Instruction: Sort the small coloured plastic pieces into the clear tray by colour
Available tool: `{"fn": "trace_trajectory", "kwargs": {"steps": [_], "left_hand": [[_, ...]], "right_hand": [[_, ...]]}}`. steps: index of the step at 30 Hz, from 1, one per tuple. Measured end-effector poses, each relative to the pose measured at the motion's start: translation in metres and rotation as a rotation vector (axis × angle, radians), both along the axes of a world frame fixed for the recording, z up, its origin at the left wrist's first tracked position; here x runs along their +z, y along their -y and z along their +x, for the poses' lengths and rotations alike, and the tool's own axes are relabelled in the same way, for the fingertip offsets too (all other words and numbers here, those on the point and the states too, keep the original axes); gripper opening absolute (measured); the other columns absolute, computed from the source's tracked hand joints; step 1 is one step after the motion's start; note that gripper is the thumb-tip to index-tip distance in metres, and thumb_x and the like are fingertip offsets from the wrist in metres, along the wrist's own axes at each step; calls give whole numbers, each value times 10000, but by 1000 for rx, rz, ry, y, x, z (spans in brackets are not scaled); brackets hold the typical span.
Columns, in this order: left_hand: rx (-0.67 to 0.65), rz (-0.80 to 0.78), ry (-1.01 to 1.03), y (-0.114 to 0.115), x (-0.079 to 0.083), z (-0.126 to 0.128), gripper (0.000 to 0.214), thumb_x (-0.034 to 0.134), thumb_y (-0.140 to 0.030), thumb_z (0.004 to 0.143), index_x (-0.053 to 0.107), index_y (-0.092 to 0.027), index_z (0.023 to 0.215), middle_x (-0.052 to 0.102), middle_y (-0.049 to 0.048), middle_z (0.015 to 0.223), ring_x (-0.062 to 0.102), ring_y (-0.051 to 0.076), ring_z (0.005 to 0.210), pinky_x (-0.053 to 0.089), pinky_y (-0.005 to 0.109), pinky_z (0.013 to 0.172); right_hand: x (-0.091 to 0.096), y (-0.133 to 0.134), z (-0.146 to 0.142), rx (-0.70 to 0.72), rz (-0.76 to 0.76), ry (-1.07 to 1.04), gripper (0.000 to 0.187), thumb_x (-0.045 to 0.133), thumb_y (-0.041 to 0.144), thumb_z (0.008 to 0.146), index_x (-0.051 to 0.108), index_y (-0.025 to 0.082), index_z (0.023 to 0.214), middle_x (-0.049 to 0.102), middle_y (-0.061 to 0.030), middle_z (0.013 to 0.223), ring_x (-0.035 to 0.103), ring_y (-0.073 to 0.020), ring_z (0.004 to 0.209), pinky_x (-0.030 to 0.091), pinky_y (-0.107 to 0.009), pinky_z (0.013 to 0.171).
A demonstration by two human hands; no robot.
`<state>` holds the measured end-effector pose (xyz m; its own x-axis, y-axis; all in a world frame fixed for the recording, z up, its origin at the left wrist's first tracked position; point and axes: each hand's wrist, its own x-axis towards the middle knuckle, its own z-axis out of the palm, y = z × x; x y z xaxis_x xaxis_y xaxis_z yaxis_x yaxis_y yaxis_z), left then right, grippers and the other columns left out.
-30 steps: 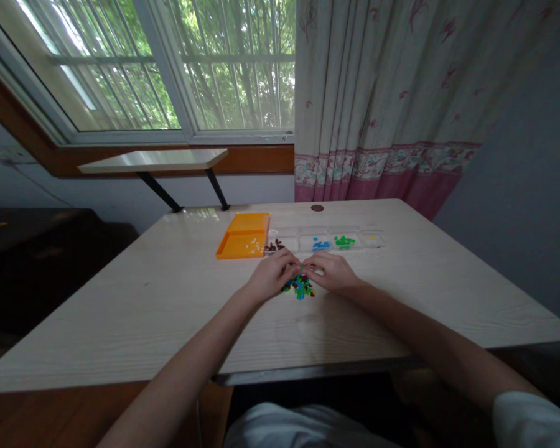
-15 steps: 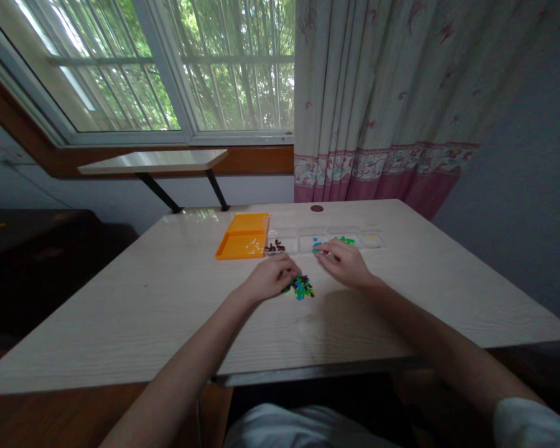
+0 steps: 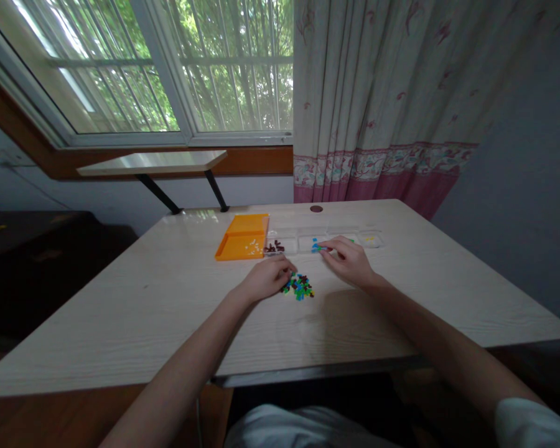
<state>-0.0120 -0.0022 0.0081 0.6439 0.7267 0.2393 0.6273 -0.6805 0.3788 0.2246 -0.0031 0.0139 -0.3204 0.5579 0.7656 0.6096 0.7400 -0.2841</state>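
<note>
A small heap of mixed coloured beads lies on the pale wooden table. My left hand rests at the heap's left edge, fingers curled and pinched on something I cannot make out. My right hand reaches over the clear compartment tray, fingertips pinched above the blue beads. The tray also holds dark brown beads and yellow beads; the green ones are mostly hidden behind my right hand.
An orange tray with a few white beads sits left of the clear tray. A round hole marks the table's far edge. A small shelf on brackets, a window and a pink-hemmed curtain stand behind.
My right hand has left the heap and moved forward and right to the clear tray. My left hand has stayed at the heap.
</note>
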Motion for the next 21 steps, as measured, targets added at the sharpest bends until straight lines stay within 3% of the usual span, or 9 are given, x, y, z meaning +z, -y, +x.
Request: {"fn": "trace_trajectory", "kwargs": {"steps": [21], "left_hand": [[32, 48, -76, -4, -3, -3, 214, 481, -201, 794, 640, -191, 938, 592, 48, 858, 560, 145, 784, 439, 244, 713]], "right_hand": [[0, -1, 3, -16, -7, -7, 190, 496, 266, 828, 644, 205, 932, 647, -48, 829, 585, -132, 730, 464, -247, 673]]}}
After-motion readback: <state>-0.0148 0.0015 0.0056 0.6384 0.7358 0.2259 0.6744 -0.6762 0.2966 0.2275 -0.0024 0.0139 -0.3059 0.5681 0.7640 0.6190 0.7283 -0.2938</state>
